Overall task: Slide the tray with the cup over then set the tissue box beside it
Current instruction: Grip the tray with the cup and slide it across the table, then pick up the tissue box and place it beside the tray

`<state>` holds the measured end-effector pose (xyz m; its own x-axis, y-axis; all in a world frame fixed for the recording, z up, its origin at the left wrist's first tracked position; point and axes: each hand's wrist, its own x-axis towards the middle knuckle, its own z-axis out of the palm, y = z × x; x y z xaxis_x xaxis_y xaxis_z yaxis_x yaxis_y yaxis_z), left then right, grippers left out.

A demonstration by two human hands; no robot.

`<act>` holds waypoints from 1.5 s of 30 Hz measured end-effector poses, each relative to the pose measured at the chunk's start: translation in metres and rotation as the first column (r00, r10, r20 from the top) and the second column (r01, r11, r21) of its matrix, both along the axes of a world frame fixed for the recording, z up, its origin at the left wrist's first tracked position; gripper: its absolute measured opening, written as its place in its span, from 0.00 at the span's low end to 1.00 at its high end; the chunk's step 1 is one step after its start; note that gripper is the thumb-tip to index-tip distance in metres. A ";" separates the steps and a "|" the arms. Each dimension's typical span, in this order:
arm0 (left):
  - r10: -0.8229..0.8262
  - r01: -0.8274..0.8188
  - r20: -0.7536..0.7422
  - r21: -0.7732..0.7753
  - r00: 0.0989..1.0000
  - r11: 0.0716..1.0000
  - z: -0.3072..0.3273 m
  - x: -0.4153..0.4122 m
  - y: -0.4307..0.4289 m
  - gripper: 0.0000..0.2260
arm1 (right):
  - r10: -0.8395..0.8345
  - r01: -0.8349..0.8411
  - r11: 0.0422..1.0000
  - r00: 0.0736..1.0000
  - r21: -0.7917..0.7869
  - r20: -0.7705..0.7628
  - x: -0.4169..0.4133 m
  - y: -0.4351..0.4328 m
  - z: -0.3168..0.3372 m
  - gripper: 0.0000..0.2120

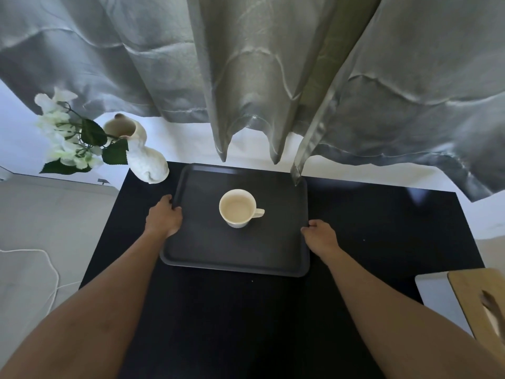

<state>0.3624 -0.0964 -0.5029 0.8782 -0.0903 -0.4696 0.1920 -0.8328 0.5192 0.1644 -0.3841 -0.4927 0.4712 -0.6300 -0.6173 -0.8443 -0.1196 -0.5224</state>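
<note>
Both hands are on the tray (235, 242) now, one tray, dark, sitting toward the back middle of the black counter (246, 324). The left hand (164, 216) is curled over the left rim with the fingers closed around the edge, and the right hand (320, 236) grips the right rim, fingers hooked over it. One cup (238, 208) stands upright near the middle of the tray, cream-coloured, handle pointing right, nothing visibly in it. So by my reading the slide is only at the gripping stage: the tray is held on both sides, and which way it is meant to go I cannot tell. The second half is all to come, and the tissue box is nowhere plainly in view; at the right edge lies one pale wooden-topped thing (478, 302) that could be it, though I cannot say for sure. Elsewhere, one white vase (147, 162) with flowers stands just beside the tray's far left corner, with a second, rounder pot (123, 128) behind it, so a leftward slide would be tight. Grey curtains (259, 77) hang behind.
</note>
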 end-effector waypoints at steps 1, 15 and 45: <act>-0.008 0.008 -0.003 -0.002 1.000 1.000 0.002 -0.002 0.000 0.25 | -0.001 0.001 1.000 1.000 -0.005 0.003 -0.002 0.001 0.003 0.24; -0.217 0.241 0.307 -0.042 0.927 0.970 0.063 -0.059 -0.022 0.13 | 0.039 -0.022 0.989 0.993 -0.146 0.114 -0.053 0.023 0.069 0.15; -0.803 0.831 0.215 -0.138 0.556 0.539 0.095 -0.300 -0.310 0.13 | -0.721 0.753 0.609 0.656 -0.250 0.221 -0.334 -0.079 0.088 0.16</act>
